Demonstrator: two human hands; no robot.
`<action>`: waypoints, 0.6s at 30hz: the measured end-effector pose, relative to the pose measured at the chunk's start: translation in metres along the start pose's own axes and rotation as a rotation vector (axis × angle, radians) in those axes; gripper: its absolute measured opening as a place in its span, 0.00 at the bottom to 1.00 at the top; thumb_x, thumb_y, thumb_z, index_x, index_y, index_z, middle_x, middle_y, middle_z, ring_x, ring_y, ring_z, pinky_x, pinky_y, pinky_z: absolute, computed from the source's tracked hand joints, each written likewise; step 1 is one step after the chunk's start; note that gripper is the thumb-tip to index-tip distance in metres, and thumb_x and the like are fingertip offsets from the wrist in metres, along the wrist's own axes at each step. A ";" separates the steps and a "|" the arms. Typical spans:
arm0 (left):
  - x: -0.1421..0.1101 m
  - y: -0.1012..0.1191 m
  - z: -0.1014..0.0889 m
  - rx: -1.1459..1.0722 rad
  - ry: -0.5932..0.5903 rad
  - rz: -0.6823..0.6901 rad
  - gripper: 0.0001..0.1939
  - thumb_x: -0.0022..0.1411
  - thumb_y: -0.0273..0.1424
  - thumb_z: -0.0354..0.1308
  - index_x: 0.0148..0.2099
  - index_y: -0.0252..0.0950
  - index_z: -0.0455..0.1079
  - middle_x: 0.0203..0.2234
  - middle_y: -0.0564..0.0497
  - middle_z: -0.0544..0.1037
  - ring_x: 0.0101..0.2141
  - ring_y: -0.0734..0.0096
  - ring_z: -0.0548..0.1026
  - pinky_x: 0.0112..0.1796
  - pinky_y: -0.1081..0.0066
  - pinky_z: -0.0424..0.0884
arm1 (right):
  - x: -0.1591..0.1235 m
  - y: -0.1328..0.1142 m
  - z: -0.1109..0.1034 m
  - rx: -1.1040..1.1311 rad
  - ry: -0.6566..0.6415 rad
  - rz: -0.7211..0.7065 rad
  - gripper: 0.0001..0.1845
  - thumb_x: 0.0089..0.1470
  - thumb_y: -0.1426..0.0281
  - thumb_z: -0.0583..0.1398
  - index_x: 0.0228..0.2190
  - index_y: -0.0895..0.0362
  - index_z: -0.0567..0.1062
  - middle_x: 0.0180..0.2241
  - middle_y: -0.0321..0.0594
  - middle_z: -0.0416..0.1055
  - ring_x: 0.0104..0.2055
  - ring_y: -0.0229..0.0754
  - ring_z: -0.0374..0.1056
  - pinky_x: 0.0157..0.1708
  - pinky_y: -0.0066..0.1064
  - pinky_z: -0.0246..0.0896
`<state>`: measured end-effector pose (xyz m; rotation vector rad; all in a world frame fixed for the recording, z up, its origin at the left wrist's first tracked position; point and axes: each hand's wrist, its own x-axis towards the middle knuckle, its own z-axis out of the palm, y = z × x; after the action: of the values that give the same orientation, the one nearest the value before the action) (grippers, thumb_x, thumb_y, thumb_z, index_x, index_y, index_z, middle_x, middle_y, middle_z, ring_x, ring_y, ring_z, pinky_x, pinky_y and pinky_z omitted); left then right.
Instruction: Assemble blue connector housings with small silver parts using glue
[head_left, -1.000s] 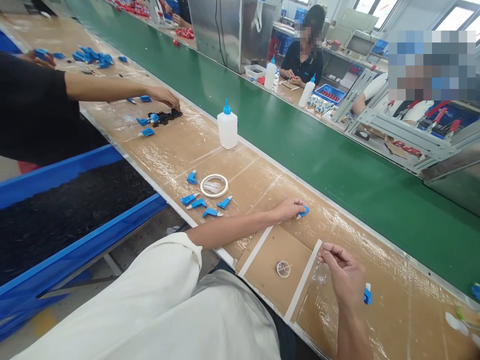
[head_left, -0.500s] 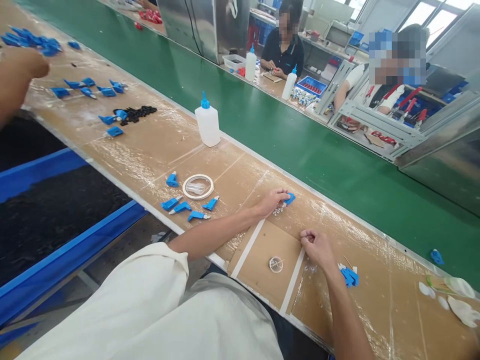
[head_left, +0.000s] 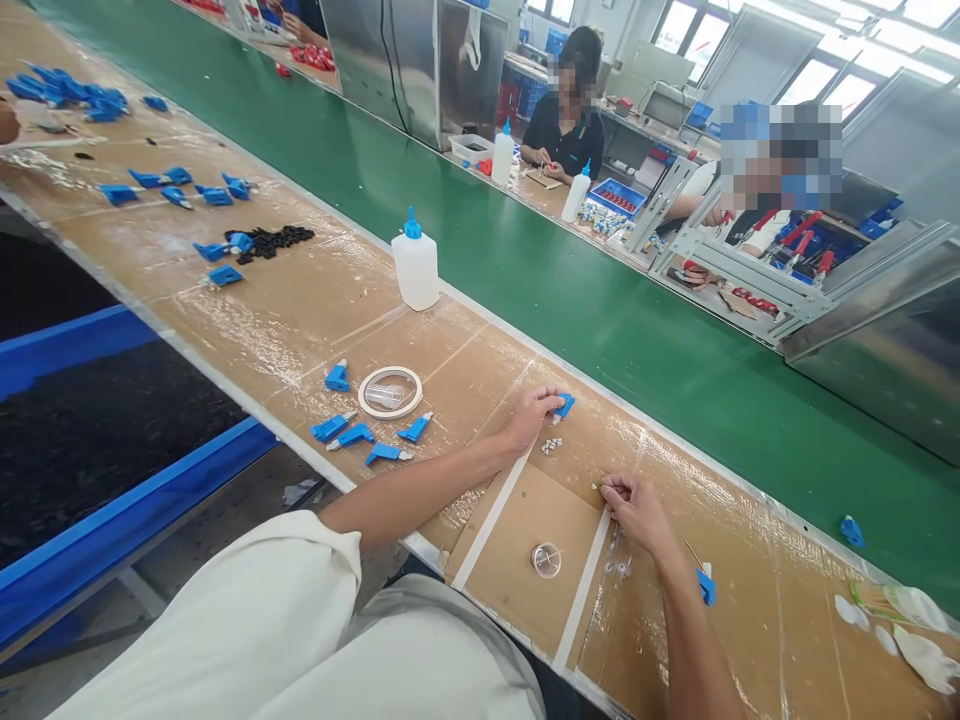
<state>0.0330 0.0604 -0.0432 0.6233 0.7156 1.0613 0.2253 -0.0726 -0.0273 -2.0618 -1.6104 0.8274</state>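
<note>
Pinched in my left hand (head_left: 535,418) is a small blue plastic part (head_left: 566,404) with a pale tip, held just above the table by the far edge. Below it lies a little heap of small white pieces (head_left: 552,446). My right hand (head_left: 634,510) rests by the right edge of a cardboard sheet (head_left: 517,545), thumb and fingers closed together. A tiny white piece (head_left: 595,487) shows at its fingertips. On the cardboard, between two white tape strips, stands a small round clear dish (head_left: 546,561) with a thin stick across it.
Left of me lie a tape roll (head_left: 390,392) and several blue parts (head_left: 351,434). A white squeeze bottle (head_left: 415,270) stands beside the green conveyor belt (head_left: 480,240). Another blue part (head_left: 706,586) lies by my right forearm. Two people work across the belt.
My left hand has shifted slightly left with the blue part, away from the white heap, which now shows fully. My right hand stays near the cardboard's edge, a tiny white piece now visible at its fingertips.
</note>
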 end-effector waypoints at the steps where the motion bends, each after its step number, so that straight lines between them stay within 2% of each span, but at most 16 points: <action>1: 0.000 0.000 0.000 0.000 0.002 -0.002 0.05 0.49 0.27 0.63 0.32 0.34 0.74 0.26 0.54 0.74 0.26 0.78 0.67 0.31 0.76 0.62 | 0.000 -0.002 0.003 -0.026 -0.007 -0.008 0.17 0.52 0.58 0.54 0.25 0.56 0.75 0.20 0.35 0.70 0.23 0.40 0.67 0.24 0.29 0.58; 5: -0.001 0.000 0.000 0.007 0.019 -0.002 0.04 0.49 0.27 0.62 0.31 0.34 0.74 0.25 0.53 0.74 0.26 0.78 0.67 0.31 0.76 0.62 | 0.004 -0.014 0.005 -0.165 -0.028 -0.045 0.15 0.54 0.62 0.53 0.24 0.56 0.74 0.22 0.37 0.72 0.25 0.41 0.67 0.26 0.30 0.58; 10: -0.004 0.001 0.001 0.015 0.035 -0.010 0.05 0.47 0.28 0.62 0.30 0.34 0.74 0.24 0.54 0.73 0.25 0.78 0.66 0.28 0.76 0.60 | 0.002 -0.032 0.006 -0.381 -0.046 -0.057 0.11 0.50 0.75 0.56 0.20 0.55 0.71 0.24 0.42 0.73 0.29 0.44 0.69 0.30 0.31 0.57; 15: -0.010 0.002 0.001 0.015 0.037 -0.009 0.07 0.46 0.29 0.63 0.31 0.35 0.74 0.25 0.55 0.73 0.25 0.78 0.67 0.28 0.76 0.60 | -0.004 -0.049 0.017 -0.487 -0.060 -0.001 0.07 0.45 0.81 0.60 0.25 0.59 0.76 0.32 0.54 0.76 0.34 0.50 0.73 0.33 0.34 0.59; 18: -0.014 0.005 0.000 0.014 0.041 -0.002 0.08 0.46 0.30 0.64 0.32 0.35 0.74 0.25 0.55 0.74 0.26 0.78 0.67 0.28 0.76 0.61 | -0.008 -0.057 0.014 -0.443 -0.070 -0.002 0.06 0.47 0.81 0.60 0.27 0.60 0.76 0.32 0.54 0.77 0.36 0.50 0.74 0.36 0.33 0.61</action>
<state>0.0262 0.0491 -0.0366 0.6144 0.7597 1.0699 0.1729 -0.0657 -0.0004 -2.3413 -1.9763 0.5836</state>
